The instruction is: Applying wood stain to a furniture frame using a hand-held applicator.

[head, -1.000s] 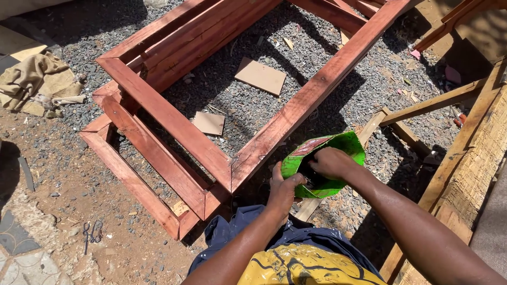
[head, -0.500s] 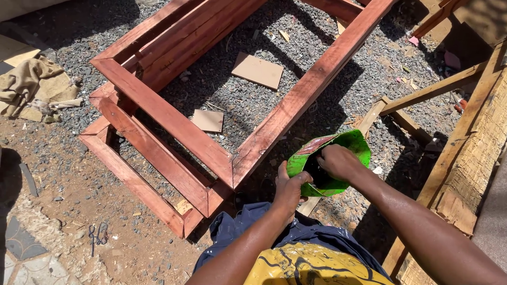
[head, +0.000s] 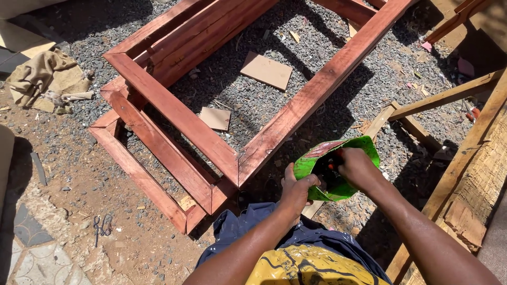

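A green plastic bag (head: 359, 150) hangs open in front of me above the gravel. My left hand (head: 297, 189) grips its near left edge. My right hand (head: 357, 168) reaches into the bag's mouth, its fingers closed around something small and dark that I cannot make out. Just left of the bag is the mitred corner of a reddish-brown wooden frame (head: 238, 157), stacked on other frames of the same kind.
Flat cardboard pieces (head: 266, 70) lie on the gravel inside the frame. Rough timber beams (head: 470, 179) and thin battens (head: 449, 96) run along the right. A crumpled tan cloth (head: 39, 74) lies at the left. A pair of pliers (head: 101, 226) lies on the dirt.
The view has shifted slightly. My right hand has gone a little deeper into the green bag while my left hand keeps its hold on the bag's edge.
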